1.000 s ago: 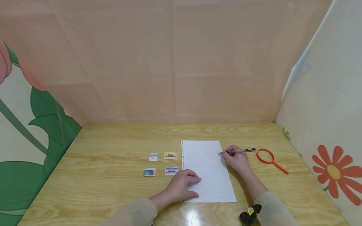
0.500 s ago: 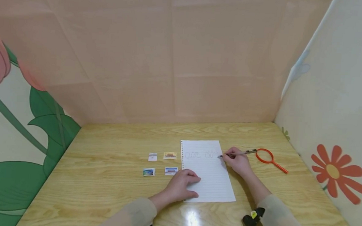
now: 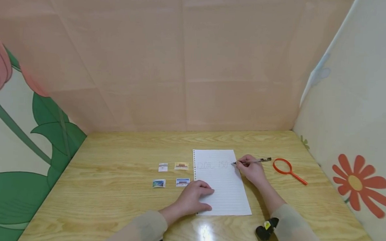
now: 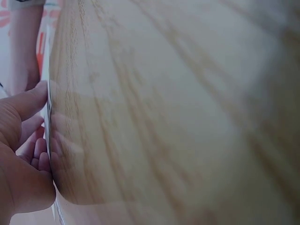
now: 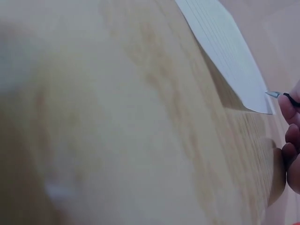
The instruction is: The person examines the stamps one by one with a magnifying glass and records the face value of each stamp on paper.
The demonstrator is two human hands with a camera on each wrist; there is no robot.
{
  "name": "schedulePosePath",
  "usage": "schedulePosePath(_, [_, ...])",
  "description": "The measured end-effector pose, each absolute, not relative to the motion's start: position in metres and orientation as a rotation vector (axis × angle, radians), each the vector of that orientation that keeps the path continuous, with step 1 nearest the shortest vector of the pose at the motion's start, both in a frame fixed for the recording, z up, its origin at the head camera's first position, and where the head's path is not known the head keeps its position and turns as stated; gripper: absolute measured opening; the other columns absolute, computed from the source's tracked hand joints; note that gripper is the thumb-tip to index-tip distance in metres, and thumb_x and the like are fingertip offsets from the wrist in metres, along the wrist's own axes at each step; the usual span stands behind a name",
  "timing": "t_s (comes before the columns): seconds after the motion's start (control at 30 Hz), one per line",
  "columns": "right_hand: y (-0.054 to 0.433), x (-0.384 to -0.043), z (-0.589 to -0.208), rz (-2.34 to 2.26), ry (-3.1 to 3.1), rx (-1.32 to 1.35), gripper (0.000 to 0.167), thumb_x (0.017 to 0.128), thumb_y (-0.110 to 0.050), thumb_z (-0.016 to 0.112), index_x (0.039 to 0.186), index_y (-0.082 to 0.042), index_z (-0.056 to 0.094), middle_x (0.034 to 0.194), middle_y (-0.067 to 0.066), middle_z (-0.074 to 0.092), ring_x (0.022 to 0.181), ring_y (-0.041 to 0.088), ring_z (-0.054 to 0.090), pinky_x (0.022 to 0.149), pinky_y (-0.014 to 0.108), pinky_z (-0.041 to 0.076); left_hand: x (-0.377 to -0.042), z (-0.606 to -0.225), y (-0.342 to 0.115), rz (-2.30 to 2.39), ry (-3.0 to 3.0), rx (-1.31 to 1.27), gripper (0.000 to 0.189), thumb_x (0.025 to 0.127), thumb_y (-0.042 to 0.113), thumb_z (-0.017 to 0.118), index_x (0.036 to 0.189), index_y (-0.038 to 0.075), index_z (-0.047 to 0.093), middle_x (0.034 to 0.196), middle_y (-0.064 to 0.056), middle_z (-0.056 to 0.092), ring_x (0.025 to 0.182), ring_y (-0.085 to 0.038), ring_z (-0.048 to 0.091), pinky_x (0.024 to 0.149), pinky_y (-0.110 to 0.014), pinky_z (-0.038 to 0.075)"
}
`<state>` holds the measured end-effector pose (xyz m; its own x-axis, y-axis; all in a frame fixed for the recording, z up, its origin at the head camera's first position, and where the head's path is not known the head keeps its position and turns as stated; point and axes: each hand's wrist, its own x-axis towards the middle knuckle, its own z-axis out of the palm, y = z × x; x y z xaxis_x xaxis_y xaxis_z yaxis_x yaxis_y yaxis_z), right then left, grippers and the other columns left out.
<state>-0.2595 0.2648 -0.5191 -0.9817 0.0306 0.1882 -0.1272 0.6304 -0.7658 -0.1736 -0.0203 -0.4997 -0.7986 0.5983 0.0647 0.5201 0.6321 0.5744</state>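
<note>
A lined sheet of paper (image 3: 223, 195) with punched holes along its left edge lies on the table, with faint handwritten figures near its top. My right hand (image 3: 252, 171) grips a pen (image 3: 259, 160) at the sheet's upper right edge, the tip at the written line. In the right wrist view the pen's metal tip (image 5: 273, 94) shows close to the paper's corner. My left hand (image 3: 193, 197) rests on the lower left of the sheet, fingers relaxed and thumb apart. The left wrist view shows that thumb (image 4: 33, 99) at the paper's edge.
Several small picture stamps, among them a yellow stamp (image 3: 181, 166) and a blue-green stamp (image 3: 159, 183), lie left of the sheet. To the right is a red magnifying glass (image 3: 290, 172). The wooden table (image 3: 110, 189) ends at a draped back wall (image 3: 183, 61).
The pen in my right hand dipped and tilted, then rose back, its tip shifting slightly left along the written line. My left hand has stayed in place on the sheet.
</note>
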Motion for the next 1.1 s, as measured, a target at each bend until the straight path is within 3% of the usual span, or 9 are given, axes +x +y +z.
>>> schedulePosePath(0.7, [0.262,-0.25,-0.518,1.428,-2.63,0.139,0.008,0.088,-0.009,0.07,0.089,-0.003,0.065,0.076,0.004,0.062,0.061,0.013,0.052,0.05,0.023,0.043,-0.174,-0.502,-0.021,0.88,2.726,0.937,0.054,0.079,0.03,0.084,0.128,0.015,0.068,0.121,0.004,0.061,0.113,-0.014,0.052,0.102,-0.031,0.04])
schedulePosePath(1.1, [0.274,-0.246,-0.509,1.485,-2.512,0.204,0.013,0.092,-0.01,0.069,0.1,-0.002,0.063,0.081,0.007,0.058,0.066,0.014,0.049,0.054,0.022,0.042,-0.175,-0.502,-0.02,0.873,2.741,0.955,0.054,0.079,0.03,0.085,0.128,0.014,0.068,0.121,0.004,0.061,0.114,-0.014,0.052,0.102,-0.032,0.04])
